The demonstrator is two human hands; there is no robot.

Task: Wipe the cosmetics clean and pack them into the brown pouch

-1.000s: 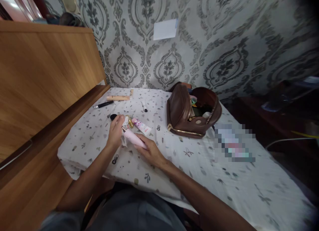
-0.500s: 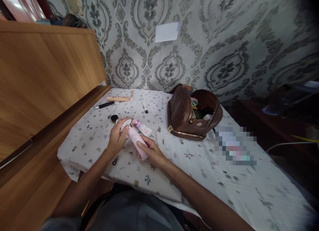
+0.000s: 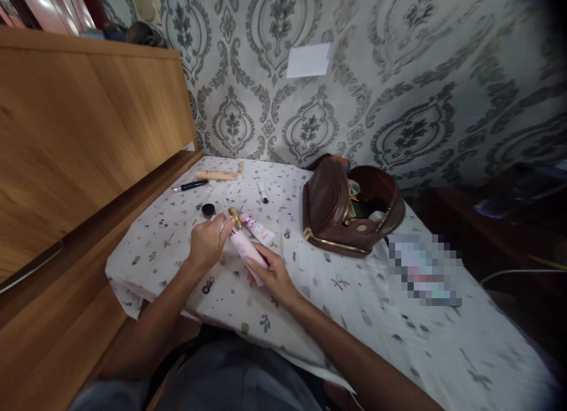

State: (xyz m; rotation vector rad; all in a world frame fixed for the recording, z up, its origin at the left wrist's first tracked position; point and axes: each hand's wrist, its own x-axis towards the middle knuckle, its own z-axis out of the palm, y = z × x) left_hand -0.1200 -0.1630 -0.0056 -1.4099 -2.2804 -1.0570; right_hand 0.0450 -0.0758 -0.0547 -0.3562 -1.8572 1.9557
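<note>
A pale pink bottle is tilted over the table, its top pointing up and left. My right hand wraps round its lower part. At its silvery neck, my left hand is closed with a thin white thing between the fingers, perhaps a wipe; most of it is hidden. A gold-coloured piece shows just beyond the bottle's top. Close behind lies a small pink and white tube. Left of it is a round black-lidded jar.
A brown cosmetic bag stands unzipped at the right, with several items inside. Behind my hands lie a beige tube, a black pen-like stick and a small white, black-ended item. A wooden panel bounds the left side.
My left fingers have shifted on the bottle's top, and less of the white thing shows. The gold-coloured piece is more exposed. The whole view has moved slightly.
</note>
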